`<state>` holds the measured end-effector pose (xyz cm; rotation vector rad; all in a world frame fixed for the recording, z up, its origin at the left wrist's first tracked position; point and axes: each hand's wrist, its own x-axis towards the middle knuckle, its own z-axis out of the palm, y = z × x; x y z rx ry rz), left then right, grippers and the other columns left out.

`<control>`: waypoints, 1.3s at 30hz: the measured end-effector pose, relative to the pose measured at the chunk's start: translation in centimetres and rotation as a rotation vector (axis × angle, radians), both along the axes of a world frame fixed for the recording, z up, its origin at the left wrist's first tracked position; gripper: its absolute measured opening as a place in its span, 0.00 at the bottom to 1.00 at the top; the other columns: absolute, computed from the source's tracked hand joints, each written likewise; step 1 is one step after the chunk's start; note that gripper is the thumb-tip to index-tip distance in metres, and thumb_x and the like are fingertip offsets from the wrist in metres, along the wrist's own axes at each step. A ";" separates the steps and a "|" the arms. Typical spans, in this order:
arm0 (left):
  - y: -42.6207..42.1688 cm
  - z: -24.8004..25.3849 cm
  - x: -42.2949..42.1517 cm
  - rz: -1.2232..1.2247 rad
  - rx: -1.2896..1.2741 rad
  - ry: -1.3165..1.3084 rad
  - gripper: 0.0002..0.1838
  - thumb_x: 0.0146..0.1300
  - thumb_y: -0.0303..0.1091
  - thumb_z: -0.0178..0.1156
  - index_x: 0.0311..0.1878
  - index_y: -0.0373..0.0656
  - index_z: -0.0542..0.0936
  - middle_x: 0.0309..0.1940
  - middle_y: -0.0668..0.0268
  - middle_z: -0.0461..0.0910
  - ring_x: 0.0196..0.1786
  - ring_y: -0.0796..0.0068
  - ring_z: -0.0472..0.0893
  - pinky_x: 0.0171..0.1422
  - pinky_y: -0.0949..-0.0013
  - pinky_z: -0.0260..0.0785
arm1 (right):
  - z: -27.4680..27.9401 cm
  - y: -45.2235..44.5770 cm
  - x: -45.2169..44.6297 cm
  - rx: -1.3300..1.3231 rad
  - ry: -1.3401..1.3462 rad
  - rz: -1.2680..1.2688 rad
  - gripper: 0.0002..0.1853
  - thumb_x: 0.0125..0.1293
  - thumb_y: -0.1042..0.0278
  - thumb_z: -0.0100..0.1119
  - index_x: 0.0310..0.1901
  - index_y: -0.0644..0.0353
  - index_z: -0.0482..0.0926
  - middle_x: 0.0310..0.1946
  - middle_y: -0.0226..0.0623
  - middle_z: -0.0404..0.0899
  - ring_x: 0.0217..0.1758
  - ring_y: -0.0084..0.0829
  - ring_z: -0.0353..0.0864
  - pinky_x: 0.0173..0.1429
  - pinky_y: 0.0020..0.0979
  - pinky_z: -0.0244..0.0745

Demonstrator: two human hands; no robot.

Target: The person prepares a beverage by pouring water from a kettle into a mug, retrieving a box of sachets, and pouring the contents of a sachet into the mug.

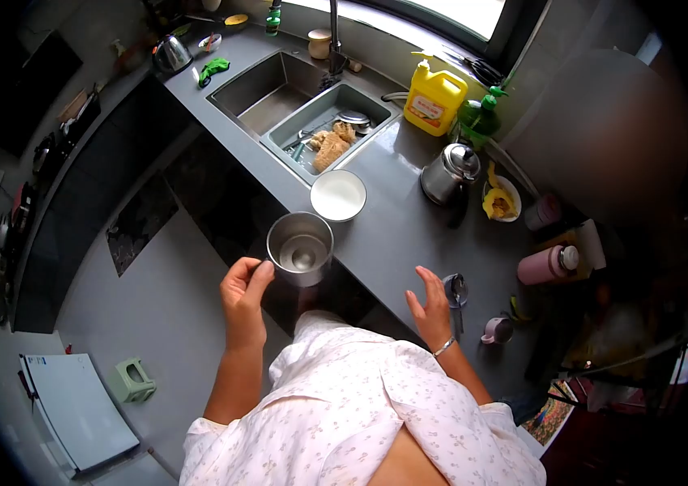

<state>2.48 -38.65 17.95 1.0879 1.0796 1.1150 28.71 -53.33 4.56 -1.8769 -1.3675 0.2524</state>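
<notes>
My left hand point(247, 293) is closed on the dark handle of a stainless steel cup point(311, 274). The cup hangs just off the counter's front edge, tilted so that I look into it; its metal bottom shows, and whether it holds any clear liquid I cannot tell. Just beyond its rim, a white bowl point(338, 195) stands at the counter edge by the sink. Over the counter on the other side, my right hand point(430, 306) has its fingers spread and holds nothing. A small metal utensil with a handle point(455, 289) lies right beside those fingers.
The sink point(267, 91) carries a grey basin point(299, 158) with brown scrubbers and metal pieces. Behind stand a yellow jug point(434, 101), a green pump bottle point(481, 117) and a metal kettle point(447, 176). A pink thermos point(545, 265) and a pink mug point(496, 330) are on the right.
</notes>
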 end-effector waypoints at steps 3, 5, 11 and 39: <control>3.0 0.0 -0.1 0.038 0.014 0.012 0.05 0.61 0.34 0.62 0.30 0.47 0.78 0.22 0.79 0.73 0.23 0.92 0.60 0.27 0.82 0.48 | 0.4 1.0 -0.3 -0.003 0.012 -0.021 0.23 0.60 0.72 0.61 0.58 0.63 0.71 0.57 0.47 0.74 0.62 0.47 0.71 0.66 0.39 0.66; 4.9 -0.3 -0.3 0.042 0.010 0.010 0.05 0.61 0.34 0.62 0.30 0.47 0.78 0.22 0.79 0.73 0.23 0.92 0.60 0.27 0.82 0.48 | 0.7 1.6 -0.6 -0.008 0.017 -0.036 0.22 0.60 0.72 0.61 0.57 0.64 0.72 0.56 0.47 0.75 0.61 0.47 0.72 0.65 0.39 0.67; 11.9 -0.6 -0.5 0.069 -0.033 -0.043 0.06 0.61 0.36 0.63 0.30 0.47 0.78 0.23 0.79 0.73 0.23 0.92 0.60 0.28 0.82 0.47 | 0.8 5.6 -2.3 -0.074 0.066 -0.079 0.19 0.61 0.72 0.59 0.55 0.63 0.75 0.53 0.48 0.76 0.57 0.46 0.76 0.59 0.37 0.72; 29.8 5.4 -1.6 -0.213 0.124 -0.167 0.08 0.55 0.24 0.68 0.30 0.39 0.76 0.23 0.78 0.69 0.26 0.92 0.63 0.31 0.83 0.53 | 2.4 17.5 -8.1 -0.041 0.176 -0.534 0.14 0.59 0.78 0.58 0.49 0.63 0.78 0.47 0.44 0.80 0.48 0.41 0.79 0.51 0.34 0.74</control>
